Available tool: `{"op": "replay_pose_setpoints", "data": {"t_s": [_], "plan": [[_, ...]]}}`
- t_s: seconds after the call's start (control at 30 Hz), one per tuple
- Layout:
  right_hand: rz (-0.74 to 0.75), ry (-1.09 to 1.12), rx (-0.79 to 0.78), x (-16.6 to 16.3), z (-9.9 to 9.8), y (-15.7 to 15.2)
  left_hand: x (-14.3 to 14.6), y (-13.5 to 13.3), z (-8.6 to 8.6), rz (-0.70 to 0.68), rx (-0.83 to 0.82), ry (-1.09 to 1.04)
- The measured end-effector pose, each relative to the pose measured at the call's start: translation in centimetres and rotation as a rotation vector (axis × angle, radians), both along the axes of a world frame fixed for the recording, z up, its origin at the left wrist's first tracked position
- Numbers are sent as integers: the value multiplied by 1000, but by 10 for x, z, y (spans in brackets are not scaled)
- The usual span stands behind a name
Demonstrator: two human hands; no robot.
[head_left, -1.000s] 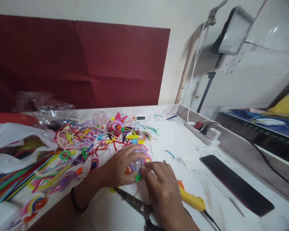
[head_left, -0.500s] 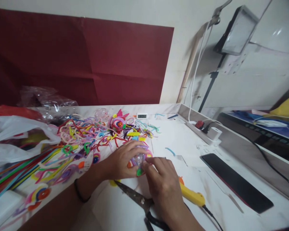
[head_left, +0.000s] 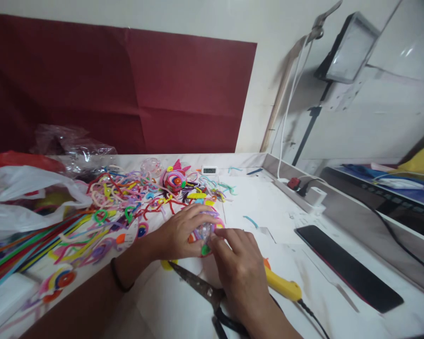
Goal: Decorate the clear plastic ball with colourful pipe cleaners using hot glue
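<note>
The left hand (head_left: 178, 235) and right hand (head_left: 240, 268) clamp fingers on one clear ball (head_left: 205, 231); one scissors (head_left: 201, 289) at six o'clock; one bag (head_left: 21, 197) at nine o'clock, contents unclear.

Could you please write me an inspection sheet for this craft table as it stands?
Surface: white table, scuffed in places.
Job's things: clear ball with coloured bits on it, between both hands.
Clutter: pipe cleaners, plastic bags, scissors, yellow glue gun, black phone, small clock.
Grippers: left hand cups the ball; right hand fingertips touch it.
Cables: white lead down the wall towards power strip; black cable along the ledge.
Surroundings: dark red sheet on wall, light panel.
</note>
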State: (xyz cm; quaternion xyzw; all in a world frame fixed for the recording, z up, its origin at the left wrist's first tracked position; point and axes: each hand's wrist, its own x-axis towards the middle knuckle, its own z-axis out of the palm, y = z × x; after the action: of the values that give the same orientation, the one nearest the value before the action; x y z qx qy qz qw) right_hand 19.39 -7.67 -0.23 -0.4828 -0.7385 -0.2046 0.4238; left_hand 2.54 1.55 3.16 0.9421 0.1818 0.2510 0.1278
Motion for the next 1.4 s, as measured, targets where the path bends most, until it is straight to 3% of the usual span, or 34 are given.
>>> {"op": "replay_pose_setpoints", "data": {"t_s": [0.87, 1.4], "plan": [[34, 23, 4, 0, 0, 0, -5, 0, 9, -33, -74, 61], [109, 166, -38, 2, -3, 3, -5, 1, 8, -37, -63, 68]]}}
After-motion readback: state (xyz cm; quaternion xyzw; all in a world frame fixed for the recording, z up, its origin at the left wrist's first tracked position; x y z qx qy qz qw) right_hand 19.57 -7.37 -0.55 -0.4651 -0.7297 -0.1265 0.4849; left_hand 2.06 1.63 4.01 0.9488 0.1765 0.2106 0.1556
